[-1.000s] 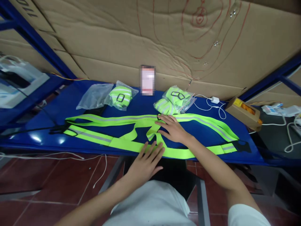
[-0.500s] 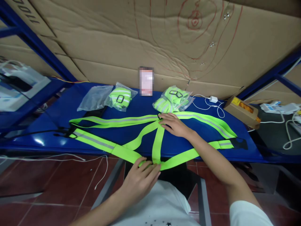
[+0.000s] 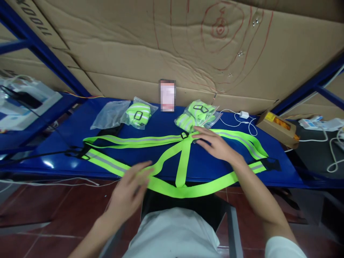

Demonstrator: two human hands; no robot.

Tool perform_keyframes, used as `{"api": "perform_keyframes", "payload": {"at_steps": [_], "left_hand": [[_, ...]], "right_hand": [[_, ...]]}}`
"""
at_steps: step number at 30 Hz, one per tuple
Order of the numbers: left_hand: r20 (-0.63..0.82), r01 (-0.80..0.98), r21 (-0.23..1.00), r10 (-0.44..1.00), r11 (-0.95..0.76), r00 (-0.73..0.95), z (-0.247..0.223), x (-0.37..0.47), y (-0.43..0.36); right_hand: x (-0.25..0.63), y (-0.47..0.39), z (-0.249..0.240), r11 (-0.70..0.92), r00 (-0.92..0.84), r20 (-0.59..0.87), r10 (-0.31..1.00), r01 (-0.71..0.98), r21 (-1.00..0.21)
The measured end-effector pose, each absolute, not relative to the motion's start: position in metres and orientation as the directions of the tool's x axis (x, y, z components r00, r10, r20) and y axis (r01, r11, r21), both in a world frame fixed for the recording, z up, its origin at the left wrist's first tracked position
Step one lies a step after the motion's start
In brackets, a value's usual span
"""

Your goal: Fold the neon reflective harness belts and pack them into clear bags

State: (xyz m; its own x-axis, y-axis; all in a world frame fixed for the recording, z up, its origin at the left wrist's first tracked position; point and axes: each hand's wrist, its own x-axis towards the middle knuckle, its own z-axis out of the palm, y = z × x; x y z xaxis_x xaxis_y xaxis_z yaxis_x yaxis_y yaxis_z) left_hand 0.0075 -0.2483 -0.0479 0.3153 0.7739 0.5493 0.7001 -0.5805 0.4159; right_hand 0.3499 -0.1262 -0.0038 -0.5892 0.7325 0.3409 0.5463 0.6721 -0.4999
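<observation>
A neon-yellow reflective vest harness (image 3: 185, 192) lies spread across the blue table, its waist strap bowing over the front edge. Above that strap's left half hovers my left hand (image 3: 131, 191), smeared by motion, its fingers stretched and apart. My right hand (image 3: 215, 143) has its fingers extended at the upper strap, beside a black slider buckle (image 3: 184, 135); whether its fingertips touch the webbing is hard to tell. Black side-release buckles show at the ends, one on the right (image 3: 272, 164) and one on the left (image 3: 82, 153).
Behind the harness lie an empty clear bag (image 3: 110, 114), one bagged folded harness (image 3: 138, 114) and a further bagged bundle (image 3: 199, 113). A phone (image 3: 167, 96) leans against the cardboard wall (image 3: 120, 53). At right are a white charger cable (image 3: 244, 114) and a cardboard box (image 3: 278, 129).
My left hand has left the middle of the waist strap and moved left. My right hand has shifted slightly right, uncovering the slider buckle.
</observation>
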Motion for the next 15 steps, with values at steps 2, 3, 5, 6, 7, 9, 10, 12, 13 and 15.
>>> {"api": "perform_keyframes", "payload": {"at_steps": [2,3,5,6,7,9,10,12,13,15], "left_hand": [[0.569,0.78,0.481,0.82,-0.4,0.07,-0.045,-0.019,-0.23],[0.563,0.807,0.493,0.826,-0.323,-0.013,-0.045,-0.032,-0.22],[0.549,0.858,0.472,0.829,-0.204,-0.105,-0.047,-0.055,-0.201],[0.536,0.874,0.462,0.832,-0.149,-0.142,-0.048,-0.066,-0.193],[0.532,0.886,0.453,0.828,-0.103,-0.175,-0.05,-0.076,-0.185],[0.491,0.899,0.438,0.838,-0.001,-0.238,-0.051,-0.095,-0.171],[0.479,0.898,0.439,0.833,0.046,-0.277,-0.052,-0.104,-0.165],[0.479,0.877,0.461,0.793,0.139,-0.378,-0.052,-0.123,-0.159],[0.489,0.856,0.487,0.758,0.175,-0.432,-0.052,-0.132,-0.157],[0.507,0.812,0.556,0.704,0.175,-0.498,-0.055,-0.148,-0.156]], "right_hand": [[0.387,-0.158,0.014,0.539,-0.403,0.365,0.839,0.701,-0.467],[0.409,-0.176,0.017,0.433,-0.251,0.411,0.876,0.786,-0.442],[0.455,-0.211,0.008,0.106,0.167,0.554,0.816,0.898,-0.427],[0.477,-0.226,-0.002,-0.086,0.371,0.615,0.696,0.894,-0.44],[0.496,-0.237,-0.014,-0.265,0.521,0.616,0.591,0.847,-0.462],[0.523,-0.25,-0.039,-0.548,0.727,0.441,0.526,0.686,-0.478],[0.53,-0.251,-0.05,-0.627,0.778,0.333,0.533,0.628,-0.461],[0.536,-0.245,-0.065,-0.695,0.806,0.178,0.564,0.58,-0.425],[0.535,-0.241,-0.069,-0.693,0.798,0.148,0.584,0.586,-0.42],[0.53,-0.232,-0.072,-0.659,0.769,0.163,0.618,0.62,-0.426]]}}
